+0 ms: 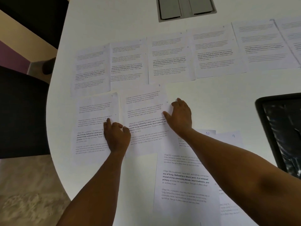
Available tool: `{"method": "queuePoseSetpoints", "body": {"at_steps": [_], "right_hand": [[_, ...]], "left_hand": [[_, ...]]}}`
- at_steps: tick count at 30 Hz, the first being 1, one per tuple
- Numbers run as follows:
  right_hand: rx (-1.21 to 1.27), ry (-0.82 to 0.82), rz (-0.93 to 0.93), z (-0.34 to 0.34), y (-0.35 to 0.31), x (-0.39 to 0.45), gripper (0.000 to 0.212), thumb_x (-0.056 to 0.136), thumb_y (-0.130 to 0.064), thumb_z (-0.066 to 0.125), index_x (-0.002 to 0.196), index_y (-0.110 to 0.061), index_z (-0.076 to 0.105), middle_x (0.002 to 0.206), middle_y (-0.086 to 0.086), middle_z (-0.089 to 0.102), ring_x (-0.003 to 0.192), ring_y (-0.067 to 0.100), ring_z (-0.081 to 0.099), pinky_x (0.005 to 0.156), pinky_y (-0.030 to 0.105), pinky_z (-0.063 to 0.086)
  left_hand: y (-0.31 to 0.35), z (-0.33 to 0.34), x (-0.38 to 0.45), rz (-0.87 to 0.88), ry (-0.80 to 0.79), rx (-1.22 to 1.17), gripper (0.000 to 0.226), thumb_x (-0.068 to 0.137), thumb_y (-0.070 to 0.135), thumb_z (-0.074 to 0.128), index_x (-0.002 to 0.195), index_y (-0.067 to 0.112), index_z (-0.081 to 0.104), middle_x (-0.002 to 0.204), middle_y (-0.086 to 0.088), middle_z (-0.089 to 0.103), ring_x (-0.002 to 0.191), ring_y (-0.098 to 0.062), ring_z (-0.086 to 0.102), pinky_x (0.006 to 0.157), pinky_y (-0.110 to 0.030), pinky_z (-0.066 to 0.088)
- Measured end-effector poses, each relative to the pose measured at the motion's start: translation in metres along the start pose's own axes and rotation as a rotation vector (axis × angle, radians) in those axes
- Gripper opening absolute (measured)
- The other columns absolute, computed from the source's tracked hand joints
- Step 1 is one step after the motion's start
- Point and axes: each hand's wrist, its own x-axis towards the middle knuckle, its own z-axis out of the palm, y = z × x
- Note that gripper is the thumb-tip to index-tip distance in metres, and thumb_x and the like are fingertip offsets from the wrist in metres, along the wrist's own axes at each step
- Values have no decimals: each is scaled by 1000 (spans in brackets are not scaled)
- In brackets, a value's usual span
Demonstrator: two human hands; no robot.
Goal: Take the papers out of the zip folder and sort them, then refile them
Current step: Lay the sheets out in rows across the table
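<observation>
Two hands, left hand point(117, 136), right hand point(180, 116), on papers point(145, 115)

A white worktop point(211, 98) with a rounded left edge carries printed paper sheets laid flat. Along the far side runs a row of sheets point(169, 57), side by side with edges overlapping, reaching to the right border. Nearer, two more sheets — a left sheet point(91, 128) and a middle sheet point(145, 115) marked 8 — sit just beside each other. Closest lies a small overlapping stack point(184, 181); sheets numbered 10 and 9 peek out behind it. A dark zip folder point(280, 128) rests at the right edge. A grey hatch point(185, 7) is set into the far surface.
</observation>
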Motion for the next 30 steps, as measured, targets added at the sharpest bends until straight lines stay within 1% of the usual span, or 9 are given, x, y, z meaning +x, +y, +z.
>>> {"method": "queuePoseSetpoints", "body": {"at_steps": [3, 5, 8, 10, 15, 19, 21, 25, 30], "right_hand": [[17, 4, -11, 2, 3, -16, 63, 91, -47, 59, 139, -10, 45, 155, 10, 33, 144, 27, 27, 119, 40, 19], [33, 27, -11, 0, 12, -37, 59, 91, -44, 60, 138, -10, 47, 153, 11, 36, 143, 27, 29, 119, 40, 20], [37, 107, 25, -14, 31, -83, 54, 89, -36, 65, 134, -9, 52, 145, 11, 46, 137, 27, 39, 115, 40, 27], [40, 146, 82, -22, 49, -116, 54, 84, -32, 70, 130, -8, 54, 136, 10, 54, 128, 27, 47, 109, 41, 35], [-65, 74, 297, -37, 90, -187, 72, 78, -49, 74, 134, -12, 49, 127, 9, 54, 115, 28, 51, 92, 40, 44], [-137, -4, 402, -41, 102, -214, 80, 76, -63, 68, 135, -15, 41, 125, 5, 53, 113, 24, 51, 90, 37, 43], [-125, -28, 431, -43, 101, -216, 75, 78, -61, 67, 132, -15, 42, 124, 4, 55, 112, 23, 52, 90, 36, 42], [-10, -88, 543, -46, 95, -210, 64, 77, -54, 73, 119, -15, 44, 113, 4, 61, 105, 25, 56, 90, 39, 46], [44, -151, 642, -44, 93, -202, 65, 77, -47, 76, 120, -12, 42, 117, 6, 60, 110, 28, 57, 94, 43, 46]], "left_hand": [[-4, -3, -3, 30, 11, 14, 31, 91, 26, 61, 114, 5, 61, 151, -16, 36, 142, -32, 28, 115, -48, 29], [-3, -5, -13, 164, 3, 19, 42, 93, 32, 59, 127, 8, 57, 151, -16, 37, 141, -33, 30, 114, -50, 29], [-2, -5, -42, 417, -102, 102, 54, 94, 47, 47, 137, 15, 51, 153, -13, 35, 142, -32, 29, 115, -49, 25], [-5, -3, -60, 476, -188, 208, 60, 94, 54, 36, 139, 16, 50, 154, -12, 33, 142, -32, 29, 115, -49, 24], [-19, -9, -89, 363, -258, 343, 71, 91, 61, 24, 141, 18, 47, 154, -16, 31, 139, -39, 31, 112, -55, 27], [-33, -17, -95, 223, -349, 418, 77, 86, 73, 11, 152, 34, 15, 162, -10, 4, 146, -39, 8, 116, -55, 11], [-36, -20, -93, 171, -398, 439, 74, 89, 73, 15, 153, 37, 3, 162, -7, -6, 147, -37, 1, 117, -53, 8], [-37, -28, -87, 115, -409, 396, 73, 91, 68, 27, 153, 35, 5, 162, -7, -5, 146, -37, 4, 117, -50, 14], [-46, -33, -79, 108, -415, 358, 73, 92, 66, 29, 153, 34, 6, 162, -7, -4, 146, -38, 5, 117, -49, 13]]}}
